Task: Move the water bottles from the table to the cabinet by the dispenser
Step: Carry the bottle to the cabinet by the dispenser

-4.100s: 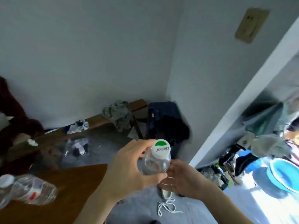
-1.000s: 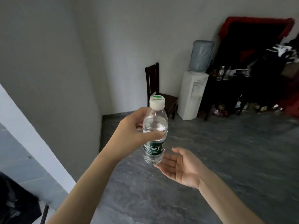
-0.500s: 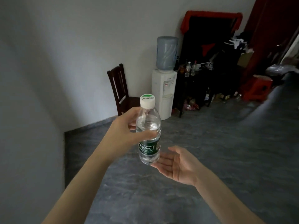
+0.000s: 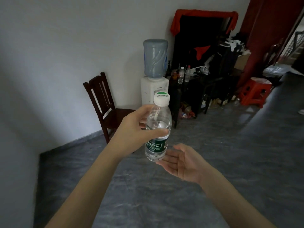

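Observation:
My left hand [image 4: 133, 132] grips a clear water bottle [image 4: 158, 127] with a white cap and green label, held upright at chest height. Just under the bottle's base, my right hand [image 4: 182, 163] lies palm up with fingers apart, holding nothing. Across the room a white water dispenser [image 4: 153, 89] with a blue jug stands against the wall. Right of it is a dark cabinet [image 4: 195, 86], and two clear bottles [image 4: 183, 74] stand on its top among other small items.
A dark wooden chair [image 4: 105, 104] stands left of the dispenser. A red plastic stool [image 4: 255, 91] sits on the floor at the right, near a red curtain. Clutter lies under the cabinet. Grey floor stretches between me and the dispenser.
The view has swung from the table corner to the dispenser wall, and the dispenser and cabinet now look larger and nearer. My left hand has kept its grip on the bottle throughout.

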Demonstrator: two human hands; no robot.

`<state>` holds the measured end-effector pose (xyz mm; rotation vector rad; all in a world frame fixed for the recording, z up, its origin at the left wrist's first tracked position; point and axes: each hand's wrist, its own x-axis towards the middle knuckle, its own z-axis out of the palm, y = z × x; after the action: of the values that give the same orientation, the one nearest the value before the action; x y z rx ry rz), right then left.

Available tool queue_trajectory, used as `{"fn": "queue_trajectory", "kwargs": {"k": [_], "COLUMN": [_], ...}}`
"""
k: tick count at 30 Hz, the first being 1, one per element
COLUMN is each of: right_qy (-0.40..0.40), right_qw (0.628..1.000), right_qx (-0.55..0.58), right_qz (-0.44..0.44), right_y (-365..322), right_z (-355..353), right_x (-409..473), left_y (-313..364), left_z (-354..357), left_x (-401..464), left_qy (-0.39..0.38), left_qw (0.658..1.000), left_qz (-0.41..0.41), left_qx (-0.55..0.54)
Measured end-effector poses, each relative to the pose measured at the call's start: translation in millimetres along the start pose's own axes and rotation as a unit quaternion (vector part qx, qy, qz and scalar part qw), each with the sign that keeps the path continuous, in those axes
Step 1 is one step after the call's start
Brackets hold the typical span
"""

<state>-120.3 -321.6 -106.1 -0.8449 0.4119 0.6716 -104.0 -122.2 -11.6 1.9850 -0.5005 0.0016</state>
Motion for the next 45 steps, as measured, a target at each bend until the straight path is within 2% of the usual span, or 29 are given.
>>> {"fn": "queue_trajectory", "kwargs": {"k": [11,21,31,37,45], "right_qy": [0.027,0.064,0.087,0.092,0.079], "right_qw": [0.999,0.997,0.996,0.995,0.996], "right_qx": [0.006,-0.031,0.013,0.031,0.048], "right_qz": [0.019,0.007,0.005,0.005,-0.007], "right_y": [-112.0,-243.9,-341.8,-403.8,-532.0], "right_z": [-35.4,-19.5,-34.8,-60.9,-114.5], "right_x": [114.9,248.3,340.4,392.6,458.1], "left_y": [-60.7,-131.8,-178.9,-200.1,-202.1], "left_z": [9.0,-26.7,-33.5,-20.8,11.3], "left_x": [160.7,348.8,485.6,567.6,721.9], "left_qy": [-0.028,-0.06,-0.086,-0.092,-0.097], "left_qw": [1.0,0.998,0.996,0.996,0.994], "left_qz": [0.003,-0.011,-0.015,-0.013,0.003], "left_qx": [0.004,-0.002,-0.001,0.004,0.051]}}
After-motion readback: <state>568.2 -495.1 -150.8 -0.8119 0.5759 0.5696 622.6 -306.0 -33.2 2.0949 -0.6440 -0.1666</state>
